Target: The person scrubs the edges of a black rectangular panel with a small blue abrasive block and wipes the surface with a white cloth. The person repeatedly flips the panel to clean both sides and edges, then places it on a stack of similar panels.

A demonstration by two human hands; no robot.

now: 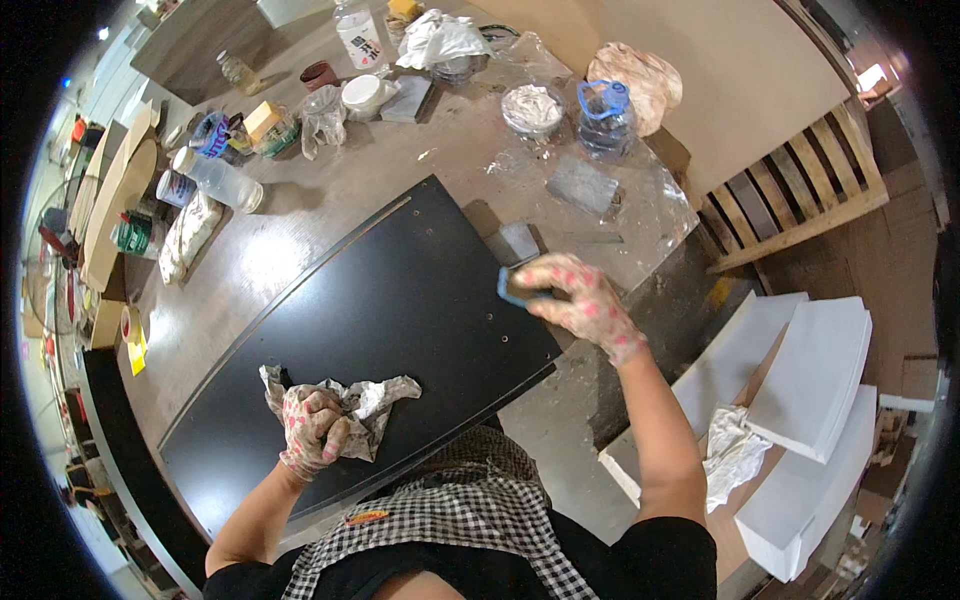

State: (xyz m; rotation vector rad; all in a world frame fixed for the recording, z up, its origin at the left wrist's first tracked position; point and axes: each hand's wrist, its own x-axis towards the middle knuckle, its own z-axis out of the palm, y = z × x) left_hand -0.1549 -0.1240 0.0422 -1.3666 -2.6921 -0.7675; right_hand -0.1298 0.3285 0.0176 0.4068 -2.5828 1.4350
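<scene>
Standing here, in the view from the head, I see the left hand (313,428), in a pale glove with pink spots, curled into a fist around a crumpled, stained, greyish-white cloth (375,402). Fist and cloth are over the near left part of a large, flat, glossy black panel (385,300) with one long curved edge, which lies on the broad grey-brown bench (300,185). The right hand (540,292), in a matching spotted glove, is partly open, thumb and fingers apart around a small, dark, blue-edged block (512,291) at the panel's right edge; blur hides whether the block touches the panel. Just beyond that hand sits a small grey block (518,242), and farther back a flat, dull grey slab (583,186). Near the far right corner stand a clear plastic jug with a blue handle (606,132) and a round tub holding crumpled white material (533,108). Over to the left lie a clear plastic bottle with a white cap (225,181) and a rolled whitish cloth (190,236).
</scene>
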